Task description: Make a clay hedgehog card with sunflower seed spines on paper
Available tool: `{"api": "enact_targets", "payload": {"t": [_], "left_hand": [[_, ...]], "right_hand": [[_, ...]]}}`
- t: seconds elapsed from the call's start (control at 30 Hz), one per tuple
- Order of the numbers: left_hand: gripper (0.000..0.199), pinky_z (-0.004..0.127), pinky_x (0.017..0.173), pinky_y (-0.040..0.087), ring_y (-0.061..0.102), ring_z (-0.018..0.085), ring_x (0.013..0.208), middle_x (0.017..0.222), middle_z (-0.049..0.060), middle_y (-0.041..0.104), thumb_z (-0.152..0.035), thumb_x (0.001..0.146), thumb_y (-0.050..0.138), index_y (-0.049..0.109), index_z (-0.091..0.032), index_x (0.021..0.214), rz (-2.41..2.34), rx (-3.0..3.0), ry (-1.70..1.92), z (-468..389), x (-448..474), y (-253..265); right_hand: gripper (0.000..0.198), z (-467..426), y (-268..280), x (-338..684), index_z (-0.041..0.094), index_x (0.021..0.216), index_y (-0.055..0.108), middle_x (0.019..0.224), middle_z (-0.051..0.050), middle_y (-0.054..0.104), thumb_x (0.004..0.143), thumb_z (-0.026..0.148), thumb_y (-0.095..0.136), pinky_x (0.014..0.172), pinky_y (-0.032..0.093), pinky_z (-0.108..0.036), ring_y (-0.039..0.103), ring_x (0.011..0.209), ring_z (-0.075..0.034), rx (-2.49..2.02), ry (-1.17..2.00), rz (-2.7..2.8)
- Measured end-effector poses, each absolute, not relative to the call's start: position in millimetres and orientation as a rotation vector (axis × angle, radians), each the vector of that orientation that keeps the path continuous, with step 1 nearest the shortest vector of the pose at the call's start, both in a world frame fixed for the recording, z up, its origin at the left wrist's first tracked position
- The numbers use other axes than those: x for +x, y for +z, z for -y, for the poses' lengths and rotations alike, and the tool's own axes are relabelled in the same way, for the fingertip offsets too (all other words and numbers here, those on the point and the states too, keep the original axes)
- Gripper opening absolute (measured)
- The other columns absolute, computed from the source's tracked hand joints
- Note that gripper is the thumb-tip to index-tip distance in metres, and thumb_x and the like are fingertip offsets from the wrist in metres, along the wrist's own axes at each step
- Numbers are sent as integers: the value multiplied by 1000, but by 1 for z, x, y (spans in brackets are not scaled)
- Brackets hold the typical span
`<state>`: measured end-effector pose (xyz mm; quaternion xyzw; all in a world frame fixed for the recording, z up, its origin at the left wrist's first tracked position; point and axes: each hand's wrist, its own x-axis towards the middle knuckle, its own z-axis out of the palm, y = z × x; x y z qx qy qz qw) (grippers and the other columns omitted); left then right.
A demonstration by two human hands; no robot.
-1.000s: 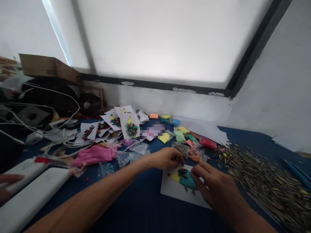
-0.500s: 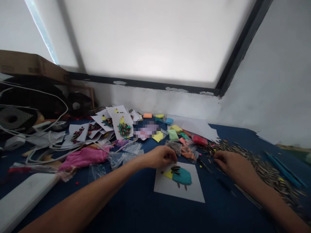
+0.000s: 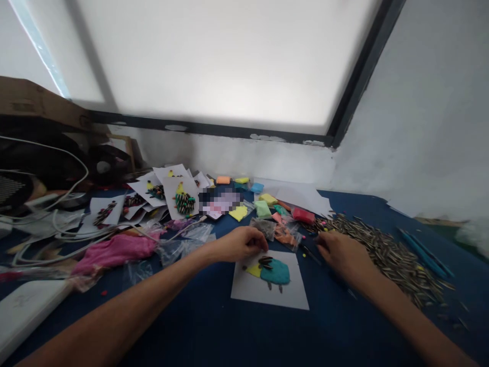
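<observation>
My left hand [image 3: 247,243] is at the top edge of a white paper card [image 3: 244,295], its fingers curled together; what they pinch, if anything, is hidden. On the card lies a flat clay animal figure with a yellow head [image 3: 253,270] and a teal body [image 3: 278,273]. A few striped sunflower seeds [image 3: 266,262] stick up where the two colours meet, and two dark leg pieces lie below the body. To the right, my right hand [image 3: 340,252] has its fingers pressed together beside a pile of sunflower seeds [image 3: 385,255]; anything between the fingertips is too small to make out.
Behind the hands lie clay packs, including a red one [image 3: 303,215] and a green one [image 3: 263,209]. Seed-covered cards [image 3: 186,199] are stacked at back left. Pink clay [image 3: 114,252], white cables [image 3: 57,234] and a white box [image 3: 34,311] fill the left. Blue tweezers [image 3: 426,252] lie far right.
The view has turned slightly, so everything sits further left. My right hand has moved a little toward the card. My left hand stays at the card's top edge.
</observation>
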<state>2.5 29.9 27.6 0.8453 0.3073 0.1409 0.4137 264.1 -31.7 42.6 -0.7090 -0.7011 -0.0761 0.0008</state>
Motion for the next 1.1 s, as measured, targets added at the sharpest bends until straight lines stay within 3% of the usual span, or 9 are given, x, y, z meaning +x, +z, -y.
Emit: {"api": "enact_targets", "payload": {"t": [0.3, 0.37, 0.5, 0.63, 0.93, 1.1], "left_hand": [[23, 18, 56, 38, 52, 11, 66, 81, 4, 62, -14, 80, 51, 69, -12, 94, -787, 2112, 361, -29, 3, 26], [22, 18, 54, 38, 51, 11, 65, 81, 4, 62, -14, 80, 51, 69, -12, 94, -795, 2111, 359, -29, 3, 26], [22, 18, 54, 37, 52, 11, 65, 78, 4, 61, -14, 79, 53, 68, -11, 94, -790, 2109, 365, -29, 4, 26], [21, 18, 54, 37, 51, 11, 64, 76, 2, 60, -14, 77, 53, 67, -12, 93, -793, 2088, 364, -28, 5, 27], [22, 18, 54, 36, 50, 10, 63, 73, 0, 57, -11, 73, 51, 66, -14, 90, -780, 2162, 326, -33, 9, 25], [23, 18, 53, 34, 49, 10, 61, 68, -1, 57, -9, 70, 53, 67, -13, 88, -769, 2209, 246, -38, 11, 29]], "right_hand": [[16, 37, 48, 251, 17, 89, 59, 83, -7, 65, 84, 14, 45, 55, 32, -26, 61, 70, -19, -2061, -133, 2135], [19, 41, 52, 243, 18, 94, 59, 81, -5, 66, 84, 15, 44, 58, 34, -26, 61, 70, -18, -1966, -41, 2128], [18, 48, 57, 226, 21, 83, 62, 68, 0, 65, 86, 23, 44, 55, 38, -25, 58, 60, -14, -1751, 237, 2164], [14, 52, 54, 218, 20, 88, 62, 75, 0, 68, 84, 23, 50, 58, 43, -22, 61, 65, -13, -1582, 440, 2152], [13, 65, 53, 200, 21, 82, 64, 83, -2, 65, 84, 19, 51, 61, 41, -25, 56, 64, -13, -1550, 417, 2088], [19, 66, 46, 195, 21, 86, 66, 81, -4, 67, 86, 21, 48, 63, 44, -27, 61, 74, -18, -1551, 390, 2065]]}}
